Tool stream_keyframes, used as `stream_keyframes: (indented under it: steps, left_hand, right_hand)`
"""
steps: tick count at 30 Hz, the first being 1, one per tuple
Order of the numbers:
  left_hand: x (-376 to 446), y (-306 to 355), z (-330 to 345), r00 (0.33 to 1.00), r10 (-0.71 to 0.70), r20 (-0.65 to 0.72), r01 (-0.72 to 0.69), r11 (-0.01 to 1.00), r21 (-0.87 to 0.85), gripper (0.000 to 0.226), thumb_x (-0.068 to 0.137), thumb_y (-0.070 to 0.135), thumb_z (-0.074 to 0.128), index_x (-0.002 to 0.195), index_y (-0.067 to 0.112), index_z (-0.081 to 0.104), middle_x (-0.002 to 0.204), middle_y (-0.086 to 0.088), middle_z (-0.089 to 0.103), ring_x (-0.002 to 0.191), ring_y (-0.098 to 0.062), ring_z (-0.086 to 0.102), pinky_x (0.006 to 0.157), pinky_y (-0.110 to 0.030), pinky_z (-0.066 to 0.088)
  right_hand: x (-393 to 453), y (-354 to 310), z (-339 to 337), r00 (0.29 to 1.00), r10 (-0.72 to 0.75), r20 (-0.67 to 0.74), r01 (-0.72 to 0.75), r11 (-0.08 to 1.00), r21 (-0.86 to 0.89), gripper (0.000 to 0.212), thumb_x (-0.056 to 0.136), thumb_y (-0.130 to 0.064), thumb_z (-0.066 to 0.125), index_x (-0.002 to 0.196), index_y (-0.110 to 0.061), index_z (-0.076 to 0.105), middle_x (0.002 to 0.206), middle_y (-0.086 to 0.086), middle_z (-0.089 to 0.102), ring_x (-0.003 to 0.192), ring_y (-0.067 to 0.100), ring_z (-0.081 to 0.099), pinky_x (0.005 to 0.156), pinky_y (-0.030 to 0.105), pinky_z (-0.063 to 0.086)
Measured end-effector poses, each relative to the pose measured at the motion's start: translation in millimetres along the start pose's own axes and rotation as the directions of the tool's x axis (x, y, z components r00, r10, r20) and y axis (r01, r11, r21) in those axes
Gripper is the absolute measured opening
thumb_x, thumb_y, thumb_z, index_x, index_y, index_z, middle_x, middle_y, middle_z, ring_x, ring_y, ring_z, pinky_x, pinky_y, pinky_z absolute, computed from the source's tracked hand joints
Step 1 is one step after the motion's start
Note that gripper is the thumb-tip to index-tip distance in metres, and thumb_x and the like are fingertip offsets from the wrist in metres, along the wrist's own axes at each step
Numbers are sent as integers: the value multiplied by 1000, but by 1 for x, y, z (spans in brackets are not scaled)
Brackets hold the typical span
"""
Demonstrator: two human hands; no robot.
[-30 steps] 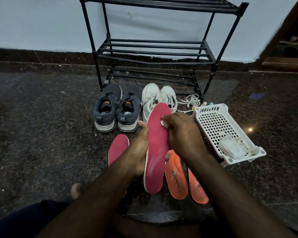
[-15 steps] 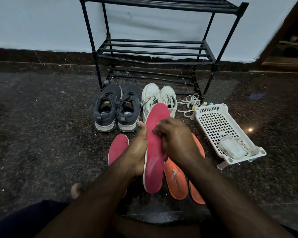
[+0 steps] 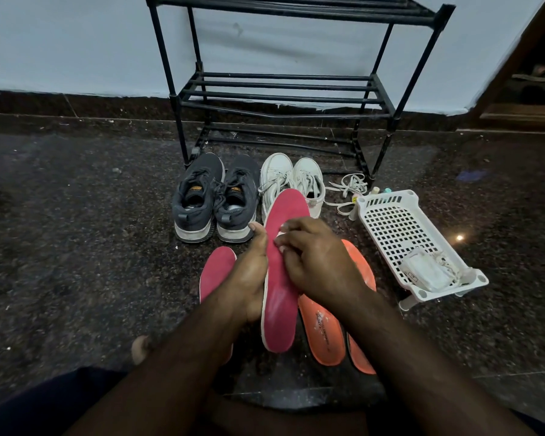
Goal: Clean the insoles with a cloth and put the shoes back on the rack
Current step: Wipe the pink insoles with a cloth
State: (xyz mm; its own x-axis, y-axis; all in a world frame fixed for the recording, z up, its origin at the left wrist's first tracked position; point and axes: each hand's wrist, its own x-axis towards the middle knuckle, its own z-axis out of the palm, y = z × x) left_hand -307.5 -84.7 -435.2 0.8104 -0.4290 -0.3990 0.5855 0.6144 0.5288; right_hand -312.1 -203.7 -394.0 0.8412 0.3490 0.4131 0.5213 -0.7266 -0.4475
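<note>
My left hand (image 3: 249, 275) grips a pink insole (image 3: 280, 309) along its left edge and holds it up over the floor. My right hand (image 3: 315, 262) presses a small white cloth (image 3: 279, 236) onto the insole's middle; the fingers hide most of the cloth. A second pink insole (image 3: 216, 272) lies on the floor to the left. Two orange insoles (image 3: 323, 332) lie to the right, under my right forearm. A pair of grey shoes (image 3: 214, 196) and a pair of white shoes (image 3: 291, 180) stand in front of the black rack (image 3: 283, 89).
A white plastic basket (image 3: 400, 234) with a white packet in it sits on the floor at the right. Loose white laces (image 3: 348, 187) lie by the rack's right leg. The floor is dark speckled stone. A doorway opens at the far right.
My right hand has slid with the cloth down the insole toward me, from near its toe end to its middle. My left hand and the insole have stayed put.
</note>
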Motion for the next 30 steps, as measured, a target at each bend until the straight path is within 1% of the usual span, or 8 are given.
stream_keyframes:
  steps: [3,6,9,11,16,21,27,30]
  left_hand:
    - [2,-1,-1,1000,-7,-26,8,999,47,88,87,84,21,111,20,76,123,-17,59,111,-34,50,95,-47,40]
    - [4,-4,-1,1000,-11,-8,12,999,51,88,86,83,19,104,22,80,106,-12,68,93,-31,57,78,-42,50]
    - [3,-4,-1,1000,-16,-8,16,1000,8,90,88,83,19,96,19,81,110,-17,63,103,-34,55,92,-45,42]
    - [2,-3,0,1000,-8,-16,8,1000,15,90,88,83,18,96,20,81,107,-14,63,99,-30,55,88,-43,41]
    - [-1,-2,6,999,-8,49,7,1000,26,89,87,83,16,102,22,80,99,-8,64,80,-24,56,65,-37,50]
    - [0,-1,2,1000,-15,11,16,1000,-26,90,86,85,23,107,17,78,111,-14,60,102,-30,53,87,-42,40]
    - [-2,1,5,1000,-15,24,14,1000,25,88,83,85,23,106,21,79,105,-11,63,90,-28,53,73,-40,46]
    - [-2,1,5,1000,-25,-3,25,999,20,90,85,85,22,108,18,78,110,-14,62,97,-30,55,83,-42,44]
  right_hand:
    - [4,13,-7,995,87,-46,-88,996,-28,15,80,-6,62,86,-10,75,97,5,67,94,27,63,87,38,51]
    - [7,13,-13,987,131,-91,-134,991,-25,18,79,-7,56,84,-13,72,91,2,67,89,25,62,83,38,50]
    - [3,-3,-8,1000,25,-7,-25,1000,4,25,78,-11,49,87,-13,72,87,0,69,87,23,61,84,35,46]
    - [2,-2,-7,1000,9,2,-9,1000,16,23,76,-7,52,87,-13,72,87,0,69,87,21,61,84,35,46]
    - [6,18,-12,979,168,-117,-170,985,-8,18,81,1,61,90,-10,74,95,4,67,93,24,63,86,35,50]
    - [2,-5,-6,998,56,-17,-56,998,11,24,78,-5,57,90,-13,75,91,3,68,89,26,63,83,36,50]
    - [6,12,-12,976,186,-110,-184,982,30,18,81,2,66,89,-11,75,92,1,66,90,18,63,86,26,47]
    - [4,2,-7,990,132,-57,-130,991,25,18,80,-3,64,88,-14,75,90,1,68,89,22,64,85,36,50]
